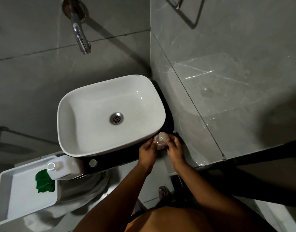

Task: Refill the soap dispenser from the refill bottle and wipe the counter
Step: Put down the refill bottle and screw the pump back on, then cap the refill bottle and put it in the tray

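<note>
A small clear pinkish soap dispenser (160,141) stands on the black counter (120,159) at its front right corner, next to the wall. My left hand (148,152) holds its left side with curled fingers. My right hand (175,149) grips its right side, fingers near the pale round top. Whether the top is open I cannot tell. The white refill bottle (65,167) lies at the counter's front left, neck uncapped and pointing left. A white round cap (93,162) lies on the counter beside it. A green cloth (43,181) lies on a white tray.
A white basin (63,131) fills most of the counter, under a chrome wall tap (81,37). The white tray (18,198) sits lower left. A grey marble wall (211,97) closes the right side. A sandalled foot (164,192) stands on the floor below.
</note>
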Demonstrator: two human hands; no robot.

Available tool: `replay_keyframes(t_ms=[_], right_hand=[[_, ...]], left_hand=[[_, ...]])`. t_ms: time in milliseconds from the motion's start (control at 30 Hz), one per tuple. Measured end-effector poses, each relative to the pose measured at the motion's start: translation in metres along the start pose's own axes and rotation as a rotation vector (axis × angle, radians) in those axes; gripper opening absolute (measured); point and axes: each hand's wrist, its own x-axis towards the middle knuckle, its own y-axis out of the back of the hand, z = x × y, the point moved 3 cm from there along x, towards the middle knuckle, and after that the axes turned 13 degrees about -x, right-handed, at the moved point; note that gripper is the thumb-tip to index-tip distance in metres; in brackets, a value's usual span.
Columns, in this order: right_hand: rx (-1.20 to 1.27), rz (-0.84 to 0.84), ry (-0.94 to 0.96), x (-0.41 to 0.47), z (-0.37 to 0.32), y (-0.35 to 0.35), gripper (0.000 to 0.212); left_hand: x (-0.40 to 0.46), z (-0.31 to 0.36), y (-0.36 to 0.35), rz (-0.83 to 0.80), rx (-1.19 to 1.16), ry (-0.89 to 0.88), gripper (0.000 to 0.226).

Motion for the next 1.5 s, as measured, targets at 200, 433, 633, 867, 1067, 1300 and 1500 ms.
replay_keyframes(t_ms=[200,433,633,867,1067,1300,1500], right_hand=[[0.013,0.004,-0.050,-0.011,0.011,0.010,0.038],[-0.198,0.061,-0.133,-0.056,0.053,0.007,0.020],[-0.596,-0.312,0.113,-0.088,0.033,-0.105,0.022],[-0.769,-0.353,0.196,-0.097,0.009,-0.230,0.054],[-0.860,-0.254,0.126,-0.101,0.015,-0.267,0.070],[-0.938,-0.247,0.176,-0.102,0.021,-0.282,0.048],[-0.885,-0.306,0.405,-0.120,-0.006,-0.263,0.025]], left_hand=[[-0.003,-0.007,0.014,0.049,-0.024,0.010,0.026],[-0.055,0.005,0.104,0.320,-0.044,-0.060,0.017],[-0.130,0.050,0.246,0.623,0.100,-0.076,0.021],[-0.128,0.140,0.321,0.544,0.527,-0.176,0.065],[-0.098,0.172,0.326,0.264,0.604,-0.227,0.095],[-0.089,0.174,0.328,0.255,0.581,-0.245,0.084],[-0.094,0.176,0.316,0.230,0.606,-0.270,0.069]])
